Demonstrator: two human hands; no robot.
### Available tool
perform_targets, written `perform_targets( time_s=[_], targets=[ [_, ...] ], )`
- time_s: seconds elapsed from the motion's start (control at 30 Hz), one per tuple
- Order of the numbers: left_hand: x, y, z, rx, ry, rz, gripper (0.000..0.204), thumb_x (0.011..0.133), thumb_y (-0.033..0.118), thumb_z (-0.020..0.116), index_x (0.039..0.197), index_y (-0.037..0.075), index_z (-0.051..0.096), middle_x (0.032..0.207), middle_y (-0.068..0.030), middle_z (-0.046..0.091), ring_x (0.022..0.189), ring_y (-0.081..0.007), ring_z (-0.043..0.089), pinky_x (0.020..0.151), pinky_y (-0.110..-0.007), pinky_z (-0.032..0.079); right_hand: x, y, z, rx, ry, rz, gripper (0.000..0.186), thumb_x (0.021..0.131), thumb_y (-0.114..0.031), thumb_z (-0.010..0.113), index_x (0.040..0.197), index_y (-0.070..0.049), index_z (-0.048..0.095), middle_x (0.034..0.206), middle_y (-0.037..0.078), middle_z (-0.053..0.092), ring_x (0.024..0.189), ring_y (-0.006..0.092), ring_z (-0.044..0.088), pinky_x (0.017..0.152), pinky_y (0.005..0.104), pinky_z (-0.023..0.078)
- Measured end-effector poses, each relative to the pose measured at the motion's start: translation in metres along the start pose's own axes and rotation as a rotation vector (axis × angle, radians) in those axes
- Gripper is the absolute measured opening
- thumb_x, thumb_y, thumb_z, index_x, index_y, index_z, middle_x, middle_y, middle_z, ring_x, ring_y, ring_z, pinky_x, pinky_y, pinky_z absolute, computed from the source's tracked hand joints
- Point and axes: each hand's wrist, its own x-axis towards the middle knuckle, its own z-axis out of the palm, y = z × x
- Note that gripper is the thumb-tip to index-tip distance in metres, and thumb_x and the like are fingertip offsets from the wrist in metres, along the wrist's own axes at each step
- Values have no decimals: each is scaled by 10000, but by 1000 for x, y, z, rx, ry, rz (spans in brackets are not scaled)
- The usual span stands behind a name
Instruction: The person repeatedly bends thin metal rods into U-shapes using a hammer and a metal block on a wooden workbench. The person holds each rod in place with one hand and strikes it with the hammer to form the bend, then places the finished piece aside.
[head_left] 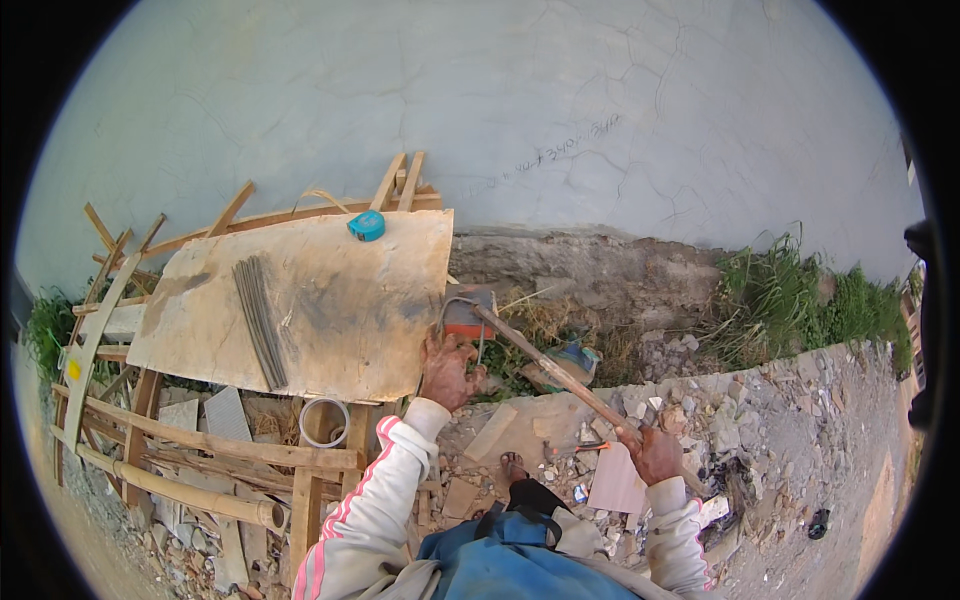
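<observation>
My right hand (657,455) is wrapped round a long wooden stick (570,378), which slants up to the left. Its far end meets a red-orange block (464,318) at the board's right edge. A thin bent metal rod (462,300) curves over that block and runs down toward my left hand (450,372). The left fingers are curled at the rod, just beside the board; their exact hold is partly hidden. On the pale, stained wooden board (350,270) lie a bundle of straight thin metal rods (259,322) and a teal tape measure (367,226) near its far edge.
A frame of rough timber (215,438) and a bamboo pole (190,492) supports the board. A roll of tape (324,422) rests on the near beam. Rubble (740,420), wood scraps and an orange-handled tool (578,449) cover the ground. A grey wall (500,110) stands behind.
</observation>
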Motion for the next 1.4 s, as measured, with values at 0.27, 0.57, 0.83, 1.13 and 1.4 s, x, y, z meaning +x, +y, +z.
perform_targets(
  time_s=[0.27,0.57,0.83,1.13,1.4],
  targets=[
    [2,-5,7,30,62,15,354,764,277,677,1032,46,678,1178,-188,587,1317,-508,355,1124,-619,262,-26,-24,-2,-40,50,44,737,894,-746,507,795,-52,735,581,191,636,577,382,664,539,497,518],
    [4,-12,3,-51,65,54,265,724,207,666,922,31,653,1024,-172,607,1150,-427,492,1126,-566,299,-53,-46,-8,77,12,81,782,920,-745,466,751,-17,699,615,232,631,626,427,665,583,529,517],
    [3,-8,-1,-277,259,37,194,837,199,636,893,27,707,1053,-174,656,1066,-428,576,1085,-546,354,-22,-22,-5,101,-118,56,760,859,-737,590,748,7,698,602,234,615,617,426,651,585,512,496],
    [10,1,-10,-497,396,-176,283,914,251,658,1013,-11,690,1069,-182,664,1033,-364,615,963,-447,473,-2,-1,30,756,-177,68,590,873,-565,730,787,15,666,598,61,538,581,166,505,550,362,407],
    [26,40,0,410,134,-253,415,823,410,732,1047,61,717,1184,-172,610,1247,-411,470,999,-546,421,37,-37,45,1227,-123,-91,402,897,-344,794,734,-49,576,626,-62,455,614,71,393,547,285,362]
  ],
)
